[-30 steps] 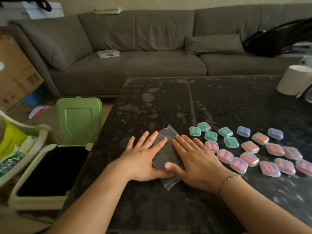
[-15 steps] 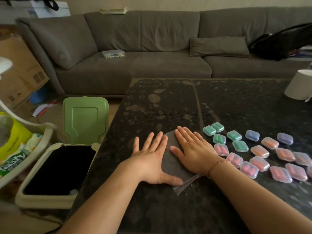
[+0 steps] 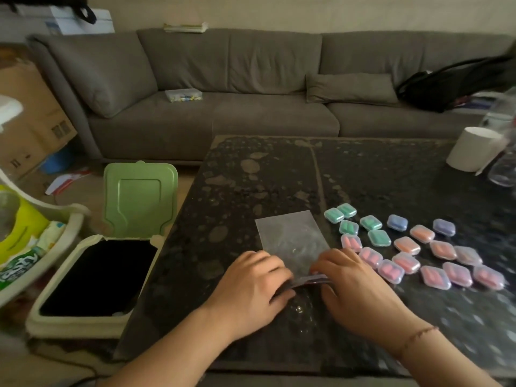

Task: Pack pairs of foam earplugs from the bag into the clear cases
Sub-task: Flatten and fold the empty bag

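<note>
My left hand (image 3: 252, 289) and my right hand (image 3: 353, 286) both pinch the near edge of the flat clear bag (image 3: 291, 238), fingers curled. The filled little cases (image 3: 435, 261) sit just right of my right hand.

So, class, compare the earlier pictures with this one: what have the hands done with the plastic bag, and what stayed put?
Both hands slid back from lying flat on the bag to its near edge. The left hand and right hand now curl their fingers and pinch that edge, leaving most of the bag uncovered. The filled cases stayed in their rows on the table.
</note>
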`<state>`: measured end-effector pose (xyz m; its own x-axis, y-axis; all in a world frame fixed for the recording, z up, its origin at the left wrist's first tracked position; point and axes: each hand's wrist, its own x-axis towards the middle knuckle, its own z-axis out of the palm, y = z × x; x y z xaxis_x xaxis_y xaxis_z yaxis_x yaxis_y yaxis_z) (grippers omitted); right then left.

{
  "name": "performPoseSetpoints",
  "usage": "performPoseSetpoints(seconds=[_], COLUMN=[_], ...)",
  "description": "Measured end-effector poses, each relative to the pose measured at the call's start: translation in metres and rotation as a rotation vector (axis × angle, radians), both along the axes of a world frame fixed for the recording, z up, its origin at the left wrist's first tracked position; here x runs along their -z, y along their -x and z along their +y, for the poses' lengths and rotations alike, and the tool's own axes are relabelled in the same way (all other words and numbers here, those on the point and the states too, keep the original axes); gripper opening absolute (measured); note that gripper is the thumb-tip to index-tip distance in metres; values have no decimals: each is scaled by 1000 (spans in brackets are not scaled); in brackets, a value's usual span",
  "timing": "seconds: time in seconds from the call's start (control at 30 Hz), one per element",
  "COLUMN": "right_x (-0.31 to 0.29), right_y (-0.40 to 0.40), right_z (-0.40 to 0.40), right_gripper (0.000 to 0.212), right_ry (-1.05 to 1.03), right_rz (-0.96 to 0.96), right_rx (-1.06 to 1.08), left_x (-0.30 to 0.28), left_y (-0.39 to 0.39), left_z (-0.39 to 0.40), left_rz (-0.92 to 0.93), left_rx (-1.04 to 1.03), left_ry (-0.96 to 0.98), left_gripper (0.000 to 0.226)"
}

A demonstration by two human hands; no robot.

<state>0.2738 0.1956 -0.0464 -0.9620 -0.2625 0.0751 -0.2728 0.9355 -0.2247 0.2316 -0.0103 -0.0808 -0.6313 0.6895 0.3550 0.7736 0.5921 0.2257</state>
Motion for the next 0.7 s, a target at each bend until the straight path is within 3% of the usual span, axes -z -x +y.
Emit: performPoseSetpoints(seconds=[0.13, 0.23, 0.3, 0.43, 0.53, 0.57, 0.63, 0.7], right_x=[6, 5, 5, 7, -3, -6, -8, -5], right_y=[-11, -26, -40, -55, -50, -49, -48, -47], right_z=[5, 11, 14, 16, 14, 13, 11, 6], right_gripper=[33, 63, 70, 25, 5, 6, 11, 24], right_ry=[-38, -39, -19, 314, 474, 506, 548, 586], right_rz=[75, 22, 11, 64, -46, -91, -150, -121], right_rx=[-48, -145, -221, -163, -90, -80, -57, 6], left_x=[3, -5, -12, -20, -13, -11, -4, -1], left_y=[-3, -23, -41, -61, -55, -52, -48, -47], left_z=[-5, -13, -21, -35, -45, -46, -43, -38], left_rz=[120, 49, -62, -513, -627, -584, -442, -390], left_rx=[53, 45, 21, 40, 28, 2, -59, -93], left_ry=[-16, -96, -224, -499, -377, -305, -218, -284], left_gripper=[16, 12, 13, 26, 83, 87, 65, 39])
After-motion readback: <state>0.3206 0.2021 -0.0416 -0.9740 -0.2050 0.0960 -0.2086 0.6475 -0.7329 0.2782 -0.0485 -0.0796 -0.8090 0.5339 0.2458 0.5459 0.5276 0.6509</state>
